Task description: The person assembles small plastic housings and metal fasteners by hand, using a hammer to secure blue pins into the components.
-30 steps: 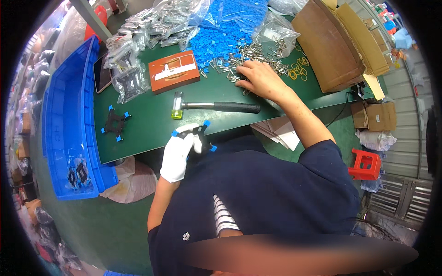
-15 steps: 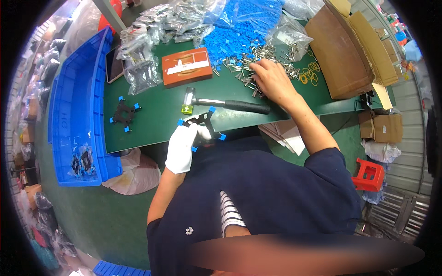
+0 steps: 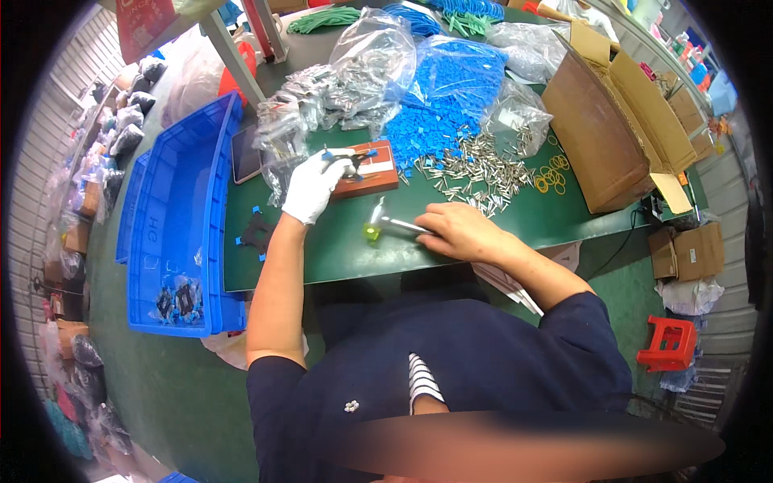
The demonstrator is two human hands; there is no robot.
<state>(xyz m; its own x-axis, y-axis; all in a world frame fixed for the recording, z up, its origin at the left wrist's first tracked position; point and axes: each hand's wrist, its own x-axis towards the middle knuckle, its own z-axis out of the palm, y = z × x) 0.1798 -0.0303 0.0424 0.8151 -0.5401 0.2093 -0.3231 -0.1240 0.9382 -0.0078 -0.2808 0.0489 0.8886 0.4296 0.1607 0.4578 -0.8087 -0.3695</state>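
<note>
From the head camera, looking down, a red-brown block sat on a green table, with a pale strip along its top. The left hand, in a white glove, was at the block's left end. Its thumb and fingers were pinched together on a black bracket with blue tips, which was over the left part of the block; whether the bracket touched the block could not be told.

The right hand, bare, was to the right of the block and nearer the person. Its fingers were bent and close together, clamped with the thumb around the shaft of a hammer. The hammer's yellow-green-tipped head pointed left, just on the person's side of the block; the grip end was hidden under the hand.

A second black bracket lay left of the block and nearer the person, and a blue bin stood farther left. Right of the block spread loose metal pins, then yellow rubber bands and a cardboard box. Small blue pieces were heaped beyond the block, to its right, and clear plastic bags were piled beyond it, to its left.
</note>
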